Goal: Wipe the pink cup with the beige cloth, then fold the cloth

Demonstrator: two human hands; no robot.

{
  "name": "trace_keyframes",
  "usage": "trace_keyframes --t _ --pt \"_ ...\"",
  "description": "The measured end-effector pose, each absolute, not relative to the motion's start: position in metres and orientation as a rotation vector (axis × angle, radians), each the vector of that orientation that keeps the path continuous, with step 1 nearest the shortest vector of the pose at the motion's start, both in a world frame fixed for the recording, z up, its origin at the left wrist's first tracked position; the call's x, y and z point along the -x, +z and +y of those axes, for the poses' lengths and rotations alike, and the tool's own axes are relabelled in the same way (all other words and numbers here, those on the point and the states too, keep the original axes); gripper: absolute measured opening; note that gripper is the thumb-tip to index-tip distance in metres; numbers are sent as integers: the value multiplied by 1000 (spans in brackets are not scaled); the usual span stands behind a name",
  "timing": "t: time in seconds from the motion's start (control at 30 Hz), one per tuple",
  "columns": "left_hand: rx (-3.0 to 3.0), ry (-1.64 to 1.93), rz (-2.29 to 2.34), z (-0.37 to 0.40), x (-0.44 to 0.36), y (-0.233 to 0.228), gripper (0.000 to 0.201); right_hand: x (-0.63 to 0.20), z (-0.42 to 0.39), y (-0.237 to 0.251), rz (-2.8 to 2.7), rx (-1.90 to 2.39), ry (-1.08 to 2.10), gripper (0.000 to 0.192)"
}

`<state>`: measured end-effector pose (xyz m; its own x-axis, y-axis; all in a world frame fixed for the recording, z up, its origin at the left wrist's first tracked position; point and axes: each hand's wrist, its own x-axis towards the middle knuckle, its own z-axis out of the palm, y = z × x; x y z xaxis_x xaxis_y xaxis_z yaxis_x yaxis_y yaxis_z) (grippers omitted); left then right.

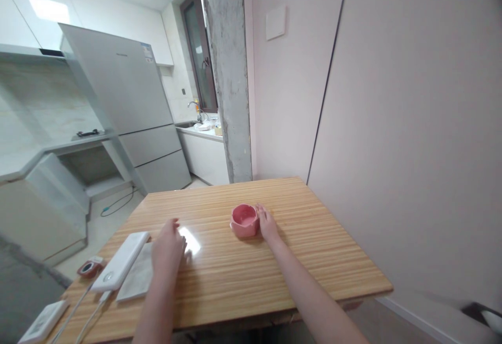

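A pink bowl (245,228) with a notched rim stands upright on the wooden table (219,281). My right hand (267,224) lies along the bowl's right outer side, its fingers stretched out and seemingly touching the wall; no finger shows inside the bowl. To the left, apart from the bowl, my left hand (168,244) is over the table with fingers partly spread, slightly blurred, and nothing visible in them. Beside its wrist lies a flat grey-white pad (137,273), partly hidden by the forearm.
A white power bank (121,260) with cables lies left of the pad. Further left are a small reddish-brown object (89,267) and a white power strip (44,322). Behind the table stand a concrete pillar (229,72) and a fridge (121,82). A pink wall (392,124) borders the right.
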<state>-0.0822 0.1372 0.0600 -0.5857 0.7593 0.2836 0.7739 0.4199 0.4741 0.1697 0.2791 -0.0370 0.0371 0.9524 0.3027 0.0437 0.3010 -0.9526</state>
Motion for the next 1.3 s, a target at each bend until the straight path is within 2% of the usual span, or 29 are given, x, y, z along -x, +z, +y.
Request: trace_keyframes --t 0.1,0.2,0.3,0.47,0.63,0.77,0.87,0.93,1.0,1.03,1.1,1.17,1.23,1.3 --pt "1254 -407 -2790 108 135 56 41 -170 279 -37 -1265 1057 892 59" --pt "1237 -164 -2834 95 150 48 38 -171 279 -36 -1243 1056 860 61" --pt "1317 -123 -2814 99 140 40 41 -172 280 -35 -1239 1045 853 61" --pt "1927 -363 -2538 118 115 28 41 -173 281 -36 -1233 1051 817 61" --pt "1626 -244 -2668 124 111 30 56 -177 276 -29 -1252 1033 754 54" --pt "1775 -168 -2782 127 107 48 24 -177 264 -6 -1344 979 644 49" --pt "2163 -371 -2524 134 87 73 13 -171 244 22 -1524 827 723 54" --pt "2383 -547 -2361 140 68 92 13 -165 227 41 -1682 693 868 69" --pt "2564 -677 -2253 146 48 111 16 -162 213 56 -1785 642 1042 77" --pt "2618 -771 -2229 150 39 119 18 -163 208 61 -1812 651 1151 72" --pt "2618 -1096 -2178 161 26 128 24 -169 206 68 -1819 741 1356 49" --pt "2455 -1503 -2101 173 19 126 35 -180 212 72 -1750 926 1411 28" --pt "2220 -1757 -2113 188 16 112 41 -194 221 77 -1619 1105 1258 21" --pt "2044 -1778 -2305 202 13 91 40 -205 230 83 -1487 1144 973 23"
